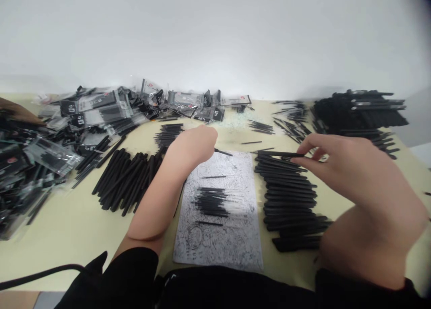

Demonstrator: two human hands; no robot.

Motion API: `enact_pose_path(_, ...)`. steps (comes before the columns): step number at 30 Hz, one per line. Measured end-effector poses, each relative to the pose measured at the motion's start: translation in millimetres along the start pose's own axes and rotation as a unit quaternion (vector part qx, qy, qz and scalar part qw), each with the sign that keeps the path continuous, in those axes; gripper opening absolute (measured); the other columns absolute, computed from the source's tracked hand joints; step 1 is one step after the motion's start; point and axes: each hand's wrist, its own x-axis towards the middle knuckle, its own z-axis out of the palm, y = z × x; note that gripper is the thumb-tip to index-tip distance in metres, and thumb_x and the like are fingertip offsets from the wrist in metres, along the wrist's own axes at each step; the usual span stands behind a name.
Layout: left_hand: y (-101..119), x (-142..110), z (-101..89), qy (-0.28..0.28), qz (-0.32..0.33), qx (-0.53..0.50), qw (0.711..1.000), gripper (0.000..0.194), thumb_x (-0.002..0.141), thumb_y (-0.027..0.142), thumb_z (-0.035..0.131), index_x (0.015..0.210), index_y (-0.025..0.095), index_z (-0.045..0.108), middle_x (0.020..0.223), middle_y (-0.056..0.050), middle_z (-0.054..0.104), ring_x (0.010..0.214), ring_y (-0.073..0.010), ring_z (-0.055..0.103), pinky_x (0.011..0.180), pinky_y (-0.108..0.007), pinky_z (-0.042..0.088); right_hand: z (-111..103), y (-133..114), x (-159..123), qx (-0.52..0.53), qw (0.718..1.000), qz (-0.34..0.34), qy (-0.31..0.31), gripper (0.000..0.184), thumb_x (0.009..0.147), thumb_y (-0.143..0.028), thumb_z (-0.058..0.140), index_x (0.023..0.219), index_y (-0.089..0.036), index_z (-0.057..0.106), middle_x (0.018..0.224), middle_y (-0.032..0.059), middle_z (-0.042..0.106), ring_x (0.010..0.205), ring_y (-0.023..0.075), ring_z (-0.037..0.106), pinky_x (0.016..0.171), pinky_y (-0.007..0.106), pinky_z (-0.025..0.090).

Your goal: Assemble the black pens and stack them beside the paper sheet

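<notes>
Black sleeves and a black top leave both hands bare.

Rods, it seems, lie on a sheet between stick piles; packets lie left.

Black rods, mottled grey sheet
</notes>
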Motion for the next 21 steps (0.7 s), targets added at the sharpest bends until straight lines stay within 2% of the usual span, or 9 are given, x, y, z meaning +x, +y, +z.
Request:
enact_pose_path(3, 7.3, 7.2, 3.7, -0.035, -0.021, 0.009, 0.999, 0.022, 0.08, 0.011, 0.046, 0.087, 0.012, 0.067, 0.093, -0.013, 0.068, 0.075, -0.0202, 0.062, 0.064, -0.03, 0.045, -1.2, 0.5, -0.9, 0.012, 1.0, 0.001, -0.003, 0.016, 0.073, -0.045, 0.054, 0.078, -0.031, 0.059, 0.075, -0.0035, 0.066, 0.066, 0.0188, 0.057, 0.055, 0.029, 0.036)
enact_pose_path(6, 9.4, 9.0, 3.8, -0.043, -0.031, 0.005, 0.999, 0.024, 0.081, 0.012, 0.046, 0.09, 0.013, 0.068, 0.094, -0.014, 0.069, 0.073, -0.0204, 0.062, 0.063, -0.031, 0.046, -1.3, 1.5, -1.5, 0.013, 1.0, -0.003, -0.002, 0.017, 0.073, -0.046, 0.053, 0.078, -0.031, 0.058, 0.075, -0.0033, 0.066, 0.067, 0.019, 0.057, 0.055, 0.029, 0.035)
enact_pose_path(14, 2.9, 11.9, 2.5, -0.016, 0.015, 0.0, 1.0, 0.026, 0.087, 0.017, 0.045, 0.095, 0.011, 0.068, 0.1, -0.014, 0.069, 0.079, -0.0186, 0.062, 0.066, -0.027, 0.046, 0.5, 3.9, -4.1, 0.027, 0.999, -0.031, -0.003, 0.02, 0.077, -0.048, 0.05, 0.082, -0.031, 0.06, 0.077, -0.0017, 0.066, 0.066, 0.0199, 0.056, 0.06, 0.032, 0.039)
enact_pose_path(18, 4.6, 12.2, 4.9, -0.01, -0.017, 0.025, 0.999, 0.024, 0.085, 0.015, 0.046, 0.094, 0.01, 0.068, 0.097, -0.015, 0.069, 0.079, -0.0209, 0.063, 0.065, -0.029, 0.046, 0.1, 3.7, -4.1, 0.015, 0.999, -0.029, 0.002, 0.019, 0.078, -0.046, 0.05, 0.082, -0.03, 0.06, 0.075, -0.0005, 0.066, 0.065, 0.0198, 0.056, 0.058, 0.031, 0.037)
enact_pose_path(21, 4.5, 8.9, 3.0, -0.013, 0.0, 0.012, 1.0, 0.025, 0.085, 0.014, 0.045, 0.094, 0.011, 0.068, 0.099, -0.014, 0.069, 0.08, -0.0198, 0.063, 0.066, -0.029, 0.046, -1.1, 3.2, -4.3, 0.009, 1.0, -0.02, 0.006, 0.016, 0.076, -0.042, 0.052, 0.082, -0.03, 0.06, 0.074, -0.0018, 0.065, 0.065, 0.0185, 0.056, 0.058, 0.03, 0.036)
